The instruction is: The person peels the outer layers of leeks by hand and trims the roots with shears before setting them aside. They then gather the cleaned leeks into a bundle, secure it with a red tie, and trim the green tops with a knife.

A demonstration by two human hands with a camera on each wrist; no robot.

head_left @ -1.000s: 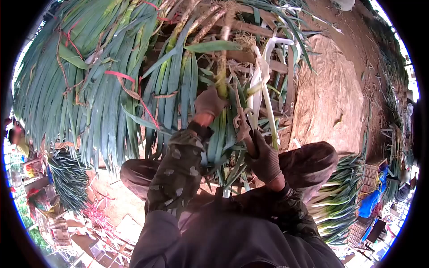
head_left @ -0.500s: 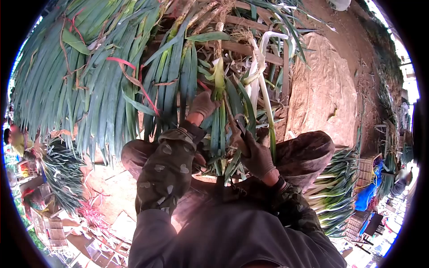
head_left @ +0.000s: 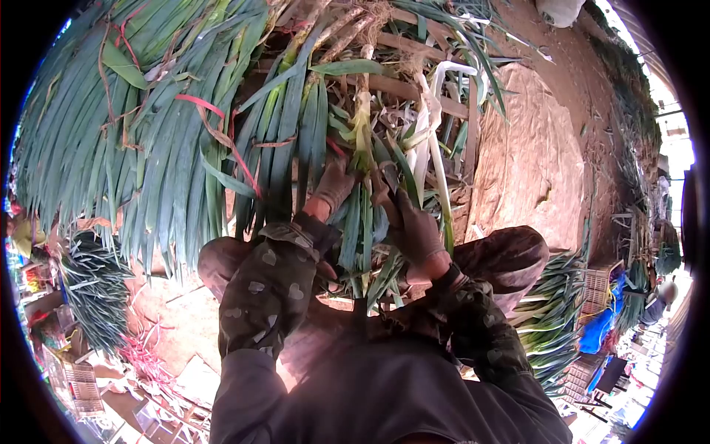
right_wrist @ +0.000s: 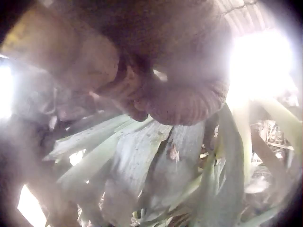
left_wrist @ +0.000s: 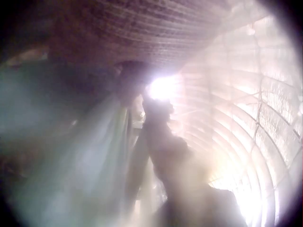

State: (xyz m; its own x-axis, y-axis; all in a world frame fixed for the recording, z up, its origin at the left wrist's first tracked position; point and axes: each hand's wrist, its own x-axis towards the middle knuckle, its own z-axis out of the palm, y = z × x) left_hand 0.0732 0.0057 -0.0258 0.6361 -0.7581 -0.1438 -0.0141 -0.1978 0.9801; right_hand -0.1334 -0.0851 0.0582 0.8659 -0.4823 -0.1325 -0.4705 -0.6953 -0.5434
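In the head view my gloved left hand (head_left: 334,181) grips a leek (head_left: 362,122) where its pale shaft turns into green leaves, roots pointing away from me. My gloved right hand (head_left: 420,237) is curled around the thick end of a brown, long-tipped tool (head_left: 383,196), whose exact kind I cannot tell. Its thin end lies right beside the leek's leaves. The right wrist view shows the curled fingers (right_wrist: 189,104) above broad green leaves (right_wrist: 142,156). Hazy in the left wrist view, green leaves (left_wrist: 85,165) hang beside a dark jagged shape.
A large heap of leeks (head_left: 140,140) with red ties covers the left side. Peeled white leeks (head_left: 436,148) lie just right of the hands, beside a tan sheet-covered slab (head_left: 529,163). More leeks (head_left: 547,318) are stacked at my right, near plastic crates (head_left: 599,288).
The leek in my left hand has been drawn a little toward me, showing more pale green shaft. My right hand has moved left and up, closer to it, with the brown tool.
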